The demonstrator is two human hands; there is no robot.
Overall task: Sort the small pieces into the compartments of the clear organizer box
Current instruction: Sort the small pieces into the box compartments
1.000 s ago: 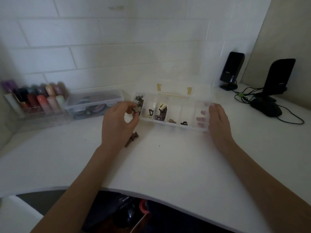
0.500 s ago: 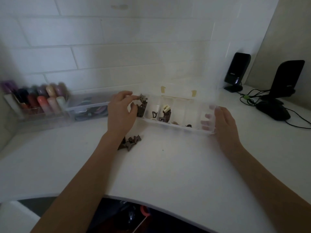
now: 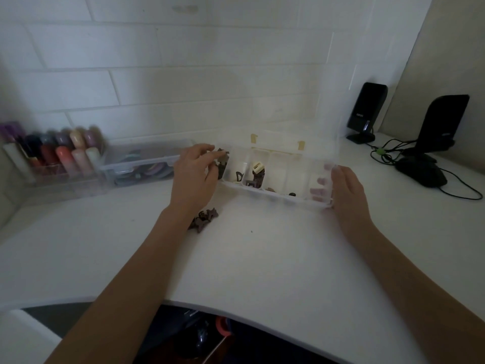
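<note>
Now left hand (image 3: 195,174) pinches brown piece (image 3: 223,152); right hand (image 3: 346,190) grips box (image 3: 278,195).

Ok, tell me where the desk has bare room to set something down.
Bare patch: the desk between the forearms, from the organizer box to the near edge. Another left of the left hand, before the storage bin. Crowded: the loose pieces under the left wrist, cables beyond the right hand.
</note>
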